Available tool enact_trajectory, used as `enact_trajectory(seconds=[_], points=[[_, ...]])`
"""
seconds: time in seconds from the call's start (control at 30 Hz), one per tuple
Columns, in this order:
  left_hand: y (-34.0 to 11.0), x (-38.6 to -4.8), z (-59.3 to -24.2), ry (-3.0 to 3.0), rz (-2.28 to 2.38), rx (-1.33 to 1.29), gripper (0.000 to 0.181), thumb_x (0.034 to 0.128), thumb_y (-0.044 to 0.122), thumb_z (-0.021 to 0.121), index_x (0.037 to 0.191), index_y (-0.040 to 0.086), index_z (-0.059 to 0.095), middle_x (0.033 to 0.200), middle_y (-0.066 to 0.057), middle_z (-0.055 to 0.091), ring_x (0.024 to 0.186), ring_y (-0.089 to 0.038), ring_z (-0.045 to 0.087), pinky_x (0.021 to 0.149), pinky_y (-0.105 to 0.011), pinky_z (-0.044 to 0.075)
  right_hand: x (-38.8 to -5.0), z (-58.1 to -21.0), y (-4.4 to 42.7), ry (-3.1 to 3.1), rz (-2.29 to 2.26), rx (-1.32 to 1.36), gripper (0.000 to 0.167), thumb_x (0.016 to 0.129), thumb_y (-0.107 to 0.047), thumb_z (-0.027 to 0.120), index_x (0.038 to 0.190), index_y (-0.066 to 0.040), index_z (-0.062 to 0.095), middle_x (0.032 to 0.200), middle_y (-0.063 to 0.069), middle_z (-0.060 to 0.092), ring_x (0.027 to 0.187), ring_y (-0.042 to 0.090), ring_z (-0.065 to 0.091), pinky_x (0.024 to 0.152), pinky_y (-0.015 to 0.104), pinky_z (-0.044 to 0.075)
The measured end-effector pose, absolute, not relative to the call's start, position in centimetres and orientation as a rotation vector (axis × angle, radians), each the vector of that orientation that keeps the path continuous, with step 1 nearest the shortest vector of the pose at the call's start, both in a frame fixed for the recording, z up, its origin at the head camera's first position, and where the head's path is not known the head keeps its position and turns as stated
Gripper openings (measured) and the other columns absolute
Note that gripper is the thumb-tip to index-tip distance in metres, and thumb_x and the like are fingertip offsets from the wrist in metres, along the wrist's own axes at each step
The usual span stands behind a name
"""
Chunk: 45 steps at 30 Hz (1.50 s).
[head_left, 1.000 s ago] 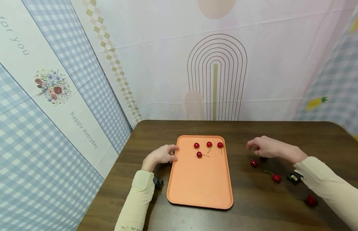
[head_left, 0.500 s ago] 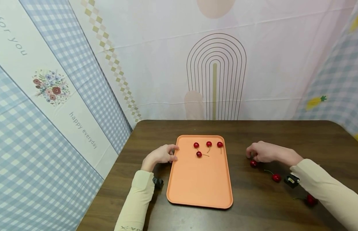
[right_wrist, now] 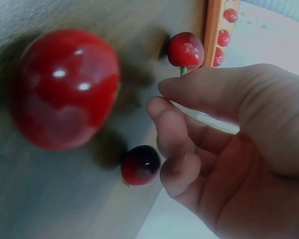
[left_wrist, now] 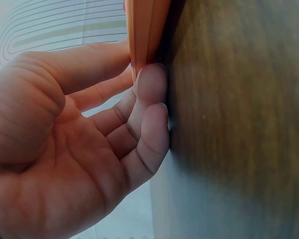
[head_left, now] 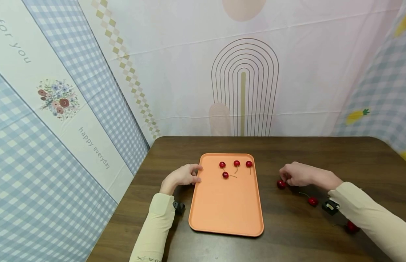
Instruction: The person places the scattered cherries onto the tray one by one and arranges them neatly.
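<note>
My left hand [head_left: 181,175] holds the left rim of an orange tray [head_left: 226,207], its fingertips against the edge in the left wrist view. On the tray's far part lie several red cherries [head_left: 237,163] with stems. Right of the tray, my right hand [head_left: 298,174] pinches the green stem [right_wrist: 183,71] of a cherry [head_left: 281,184] between thumb and index finger, low over the table. A darker cherry [right_wrist: 140,165] lies beneath that hand, hidden in the head view. Another cherry [head_left: 312,201] rests closer to the wrist.
One more cherry [head_left: 351,226] lies on the dark wooden table [head_left: 288,233], partly beneath the right forearm. Printed cloth [head_left: 176,72] hangs behind the table and along the left side. Each wrist wears a small black camera [head_left: 330,206].
My right hand has lowered onto a cherry's stem, and that cherry has shifted slightly left. The hand now covers the darker cherry. My left hand and the tray stay in place.
</note>
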<state>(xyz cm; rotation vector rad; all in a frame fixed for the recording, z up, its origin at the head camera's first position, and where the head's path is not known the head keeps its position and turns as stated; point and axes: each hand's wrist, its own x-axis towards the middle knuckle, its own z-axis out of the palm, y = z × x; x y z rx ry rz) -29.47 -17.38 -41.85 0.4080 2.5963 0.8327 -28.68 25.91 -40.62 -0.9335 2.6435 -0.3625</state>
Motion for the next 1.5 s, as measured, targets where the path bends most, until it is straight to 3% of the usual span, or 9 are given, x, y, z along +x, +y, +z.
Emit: enact_trajectory(seconds=[0.73, 1.17, 1.5], points=[[-17.3, -29.6, -41.8, 2.602, 0.823, 0.400, 0.048, 0.0930, 0.016, 0.068, 0.138, 0.014, 0.054, 0.080, -0.005, 0.061, 0.063, -0.016, 0.055, 0.058, -0.026, 0.043, -29.7, -38.0, 21.0, 2.732, -0.462, -1.008, 0.010, 0.088, -0.003, 0.061, 0.084, -0.012, 0.066, 0.070, -0.006, 0.054, 0.062, 0.007, 0.047, 0.057, 0.023, 0.040], [-17.4, -29.5, -41.9, 2.602, 0.831, 0.400, 0.048, 0.0932, 0.016, 0.067, 0.139, 0.013, 0.053, 0.079, -0.005, 0.061, 0.064, -0.015, 0.055, 0.059, -0.026, 0.043, -31.0, -39.1, 16.3, 2.718, -0.480, -1.052, 0.009, 0.089, -0.005, 0.062, 0.083, -0.008, 0.068, 0.070, -0.004, 0.055, 0.061, 0.009, 0.047, 0.057, 0.022, 0.040], [-17.4, -29.5, -41.9, 2.597, 0.836, 0.406, 0.048, 0.0930, 0.016, 0.068, 0.139, 0.013, 0.054, 0.080, -0.005, 0.060, 0.064, -0.016, 0.054, 0.059, -0.027, 0.043, -31.6, -40.7, 14.4, 2.712, -0.460, -1.026, 0.016, 0.085, -0.003, 0.061, 0.075, -0.014, 0.067, 0.068, -0.005, 0.056, 0.058, 0.007, 0.046, 0.054, 0.021, 0.038]])
